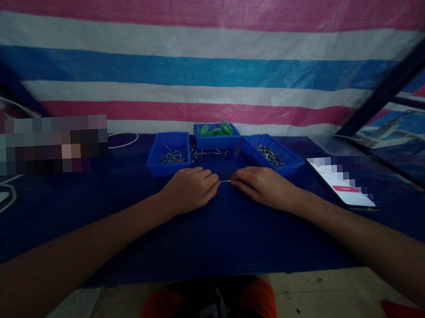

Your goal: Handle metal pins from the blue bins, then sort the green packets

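Between my hands, just above the blue table, a thin silvery metal pin [225, 181] lies level, with a thicker section towards its right end. My left hand [193, 191] is closed, pinching the left end between thumb and fingers. At the other end, the fingertips of my right hand [265, 187] are pinched on the pin. Beyond my left hand stands a blue bin [155, 152] holding several loose metal pins [173, 156]. A second blue bin [289, 155], beyond my right hand, holds several short metal pieces [269, 155]. My fingers hide both ends of the held pin.
A blue bin [217, 142] of green plastic pieces [214, 129] stands at the back. Several pins [208, 153] lie loose before it. A phone [342, 185] lies to the right. Striped sheeting [208, 74] hangs behind the table [216, 239]. A white cable [124, 145] is at left.
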`<action>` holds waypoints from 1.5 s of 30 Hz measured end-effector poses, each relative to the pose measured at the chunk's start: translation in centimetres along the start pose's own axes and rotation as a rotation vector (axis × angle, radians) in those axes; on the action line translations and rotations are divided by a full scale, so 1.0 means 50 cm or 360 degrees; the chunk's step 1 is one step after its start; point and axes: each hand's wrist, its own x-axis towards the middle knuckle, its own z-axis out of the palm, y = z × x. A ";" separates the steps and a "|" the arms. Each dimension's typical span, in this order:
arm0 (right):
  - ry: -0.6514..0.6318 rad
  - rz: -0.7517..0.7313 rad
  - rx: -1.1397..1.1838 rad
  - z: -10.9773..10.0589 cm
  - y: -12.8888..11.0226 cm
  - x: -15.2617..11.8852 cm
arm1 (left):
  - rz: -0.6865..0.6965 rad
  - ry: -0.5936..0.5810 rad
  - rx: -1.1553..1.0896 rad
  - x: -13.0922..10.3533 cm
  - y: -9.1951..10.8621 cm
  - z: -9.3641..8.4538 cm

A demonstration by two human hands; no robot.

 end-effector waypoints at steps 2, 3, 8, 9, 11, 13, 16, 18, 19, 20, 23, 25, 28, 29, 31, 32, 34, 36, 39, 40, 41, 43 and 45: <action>0.0008 -0.0010 0.0007 0.000 -0.001 0.000 | -0.0002 0.0019 0.0001 0.000 0.000 0.001; 0.0012 -0.0015 0.0014 0.000 -0.002 0.000 | -0.0001 0.0024 0.0005 0.000 0.000 0.001; 0.0060 0.0032 0.0009 -0.001 -0.001 -0.001 | 0.0011 0.0019 0.0021 0.000 0.001 0.000; 0.0066 0.0040 0.0004 -0.001 -0.001 -0.001 | 0.0012 0.0012 0.0025 -0.001 0.001 -0.001; 0.0057 0.0030 -0.0005 -0.002 0.000 -0.001 | 0.0006 0.0000 0.0035 -0.001 0.001 -0.002; 0.0037 0.0014 -0.0015 -0.003 -0.001 -0.001 | -0.0003 -0.0004 0.0037 0.000 0.002 -0.003; 0.0010 0.0007 -0.0030 -0.004 -0.004 -0.001 | -0.0013 -0.0008 0.0025 0.001 0.002 -0.003; 0.0003 -0.0002 -0.0039 -0.004 -0.005 -0.001 | -0.0015 0.0000 0.0025 0.001 0.002 -0.002; -0.0001 -0.0008 -0.0043 -0.003 -0.005 -0.001 | -0.0014 0.0009 0.0028 0.001 0.002 -0.001; -0.0002 -0.0009 -0.0046 -0.003 -0.005 -0.001 | -0.0010 0.0019 0.0033 0.001 0.001 -0.001; 0.0010 0.0018 -0.0040 -0.003 -0.005 0.000 | 0.0003 0.0029 0.0043 -0.001 0.000 0.002; 0.0033 0.0057 -0.0031 -0.003 -0.005 -0.001 | 0.0005 0.0033 0.0040 -0.001 0.000 0.004; 0.0067 0.0092 -0.0010 -0.004 -0.004 -0.001 | 0.0013 0.0040 0.0037 -0.001 0.000 0.006; 0.0074 0.0090 -0.0004 -0.004 -0.004 -0.001 | 0.0016 0.0038 0.0039 0.000 0.000 0.007; 0.0082 0.0070 -0.0003 -0.004 -0.004 -0.001 | 0.0010 0.0034 0.0040 0.001 0.002 0.006; 0.0081 0.0059 -0.0005 -0.004 -0.005 0.000 | 0.0002 0.0031 0.0035 0.001 0.002 0.005; 0.0072 0.0049 -0.0009 -0.003 -0.006 0.001 | -0.0018 0.0032 0.0022 0.002 0.003 0.003; 0.0059 0.0047 -0.0010 -0.003 -0.007 0.000 | -0.0030 0.0041 0.0020 0.001 0.002 0.002; 0.0037 0.0029 -0.0028 -0.003 -0.008 -0.001 | -0.0018 0.0062 0.0048 -0.001 0.000 0.004; 0.0030 0.0026 -0.0034 -0.004 -0.008 -0.002 | -0.0009 0.0063 0.0055 -0.001 -0.001 0.006; 0.0025 0.0027 -0.0038 -0.004 -0.008 -0.002 | 0.0001 0.0064 0.0061 -0.002 -0.002 0.007; 0.0032 0.0041 -0.0036 -0.005 -0.009 -0.002 | 0.0019 0.0069 0.0067 -0.003 -0.003 0.009; 0.0059 0.0061 -0.0023 -0.006 -0.009 -0.001 | 0.0034 0.0081 0.0075 -0.003 -0.003 0.009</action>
